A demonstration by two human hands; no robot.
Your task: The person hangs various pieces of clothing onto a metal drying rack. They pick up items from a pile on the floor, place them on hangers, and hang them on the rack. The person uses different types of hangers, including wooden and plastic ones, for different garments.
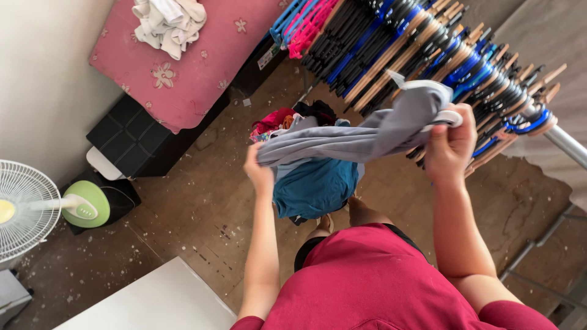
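Note:
A grey garment point(354, 135) is stretched between both of my hands, above a heap of clothes. My left hand point(259, 174) grips its lower left end. My right hand point(449, 146) is closed on its upper right end together with a white hanger point(449, 116) that pokes out of the cloth. Under the garment lies a pile of laundry point(315, 183) with a teal piece on top and red and dark pieces behind it. I wear a red shirt point(379, 281).
A rail point(565, 143) packed with several wooden, black, blue and pink hangers point(428, 49) runs across the top right. A pink-covered surface point(189, 67) with white cloths point(168, 21) stands at the back left, a fan point(36, 208) at left, a white tabletop point(159, 302) in front.

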